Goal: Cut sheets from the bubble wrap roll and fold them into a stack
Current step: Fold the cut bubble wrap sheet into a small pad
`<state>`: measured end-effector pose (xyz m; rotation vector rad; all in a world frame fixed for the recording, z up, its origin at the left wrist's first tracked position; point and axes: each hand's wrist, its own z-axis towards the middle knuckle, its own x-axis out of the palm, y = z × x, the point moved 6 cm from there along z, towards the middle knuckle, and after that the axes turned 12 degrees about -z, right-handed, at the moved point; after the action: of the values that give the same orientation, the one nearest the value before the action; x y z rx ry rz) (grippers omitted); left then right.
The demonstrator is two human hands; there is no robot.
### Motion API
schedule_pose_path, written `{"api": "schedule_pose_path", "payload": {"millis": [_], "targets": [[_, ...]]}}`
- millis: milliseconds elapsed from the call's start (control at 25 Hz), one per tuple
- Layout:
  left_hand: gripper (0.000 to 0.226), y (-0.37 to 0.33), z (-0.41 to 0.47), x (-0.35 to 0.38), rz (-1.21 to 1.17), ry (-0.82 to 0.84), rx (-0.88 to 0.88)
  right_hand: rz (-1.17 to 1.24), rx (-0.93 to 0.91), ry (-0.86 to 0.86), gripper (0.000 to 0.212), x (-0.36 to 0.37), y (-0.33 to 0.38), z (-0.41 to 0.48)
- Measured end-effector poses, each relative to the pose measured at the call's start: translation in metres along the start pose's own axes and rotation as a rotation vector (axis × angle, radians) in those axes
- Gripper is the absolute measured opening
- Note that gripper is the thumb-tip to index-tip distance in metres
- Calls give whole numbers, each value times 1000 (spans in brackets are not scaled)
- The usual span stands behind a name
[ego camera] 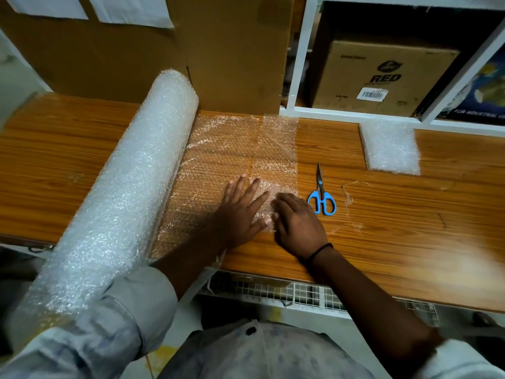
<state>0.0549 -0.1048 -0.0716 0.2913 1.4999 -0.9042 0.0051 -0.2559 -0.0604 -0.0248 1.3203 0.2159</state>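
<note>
Pressing clear bubble wrap sheet [232, 149] flat at frame ctr: left hand [240, 212], fingers spread. Right hand [297, 225] pinches sheet's bunched corner. Bubble wrap roll [117, 192] at left, folded stack [390, 146] upper right.

Worktop [382, 242], left to right:
- Bubble wrap roll [123, 187] lies across the worktop from back edge to past front edge.
- Unrolled sheet [218, 149] lies flat beside it, with left hand [240, 212] and right hand [297, 225] on its front part.
- Scissors [322, 195] sit just right of the sheet.
- Folded stack [390, 146] sits by the back edge, right of the scissors.
</note>
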Motion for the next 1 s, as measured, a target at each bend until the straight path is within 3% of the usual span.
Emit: {"api": "schedule_pose_path", "payload": {"millis": [160, 280, 360, 480, 640, 760, 1000], "targets": [[52, -12, -4, -17, -103, -87, 302, 60, 4, -12, 33, -9, -7, -2], [28, -13, -2, -19, -103, -100, 391, 80, -51, 7, 34, -13, -7, -4], [18, -16, -2, -22, -153, -117, 411, 48, -107, 60, 50, -14, -5, -7], [15, -20, -3, -36, -342, -131, 341, -37, -164, 122, 60, -19, -1, -16], [14, -22, 1, -62, -413, -110, 262, 102, -96, 166, 29, -39, -5, -13], [14, -21, 15, -80, -408, -123, 217, 330, 26, 202, 12, -49, -12, 2], [39, -6, 46, -81, -237, -260, 43, 211, 131, 96, 18, -39, -45, 62]]}}
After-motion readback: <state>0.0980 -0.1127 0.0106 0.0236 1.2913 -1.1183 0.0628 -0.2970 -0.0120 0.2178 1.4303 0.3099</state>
